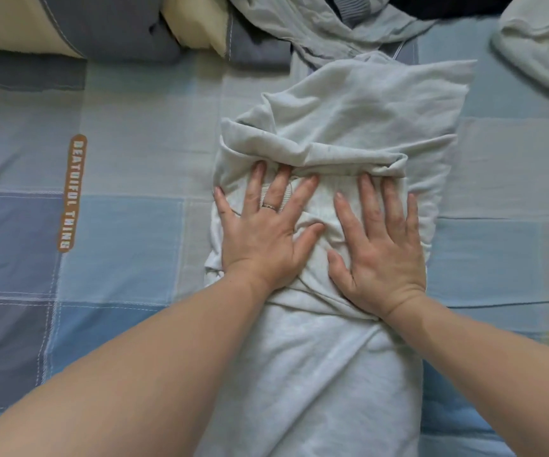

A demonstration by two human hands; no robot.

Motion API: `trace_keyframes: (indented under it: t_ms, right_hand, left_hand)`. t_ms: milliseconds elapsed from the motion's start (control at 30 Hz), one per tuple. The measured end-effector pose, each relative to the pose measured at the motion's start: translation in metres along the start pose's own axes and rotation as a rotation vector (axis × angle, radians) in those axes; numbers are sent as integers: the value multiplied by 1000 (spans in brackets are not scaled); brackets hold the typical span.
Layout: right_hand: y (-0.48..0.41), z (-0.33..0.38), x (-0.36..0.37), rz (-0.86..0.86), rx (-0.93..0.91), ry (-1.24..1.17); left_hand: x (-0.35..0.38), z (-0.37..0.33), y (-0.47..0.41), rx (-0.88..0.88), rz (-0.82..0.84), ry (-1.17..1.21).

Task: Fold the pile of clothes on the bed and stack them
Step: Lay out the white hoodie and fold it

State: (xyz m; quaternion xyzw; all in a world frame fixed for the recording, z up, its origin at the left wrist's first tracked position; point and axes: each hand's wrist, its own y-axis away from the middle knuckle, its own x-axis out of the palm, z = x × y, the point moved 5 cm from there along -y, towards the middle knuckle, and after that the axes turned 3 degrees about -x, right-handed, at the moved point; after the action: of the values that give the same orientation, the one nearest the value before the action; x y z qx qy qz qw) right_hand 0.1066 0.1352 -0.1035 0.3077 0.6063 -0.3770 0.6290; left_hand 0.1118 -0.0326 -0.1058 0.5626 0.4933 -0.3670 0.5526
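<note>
Presses pale garment [349, 110] with left grip [266, 235] and right grip [385, 255], fingers straight, apart. Runs lengthwise, near to far, along bed [134, 179].

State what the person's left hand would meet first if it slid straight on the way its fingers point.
The left hand would almost at once meet the raised fold of the pale grey garment it presses, just beyond its fingertips.

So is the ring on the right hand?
No, the ring sits on a finger of the left hand, and the right hand has none.
</note>
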Motion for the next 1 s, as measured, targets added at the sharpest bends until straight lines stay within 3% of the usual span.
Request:
trace_keyframes:
  t_ms: [167, 300, 467, 567, 733, 867, 1000]
  right_hand:
    - [-5, 2, -7, 134, 31, -27]
    - [18, -2, -33, 174, 165, -252]
    - [163, 10, -53, 362, 640, -512]
    - [233, 24, -63, 388, 897, -662]
    - [311, 66, -64, 541, 1272, -939]
    - [347, 91, -60, 545, 1356, -1075]
    - [372, 114, -53, 584, 1263, -1267]
  left_hand:
    - [-14, -8, 2, -37, 101, 5]
    - [-37, -13, 29, -94, 103, 145]
    - [-28, 31, 146, -451, 139, 394]
    - [-11, 60, 214, -597, 200, 549]
    - [7, 76, 293, -597, 274, 784]
    - [21, 83, 323, -682, 434, 954]
    - [41, 83, 353, -709, 566, 964]
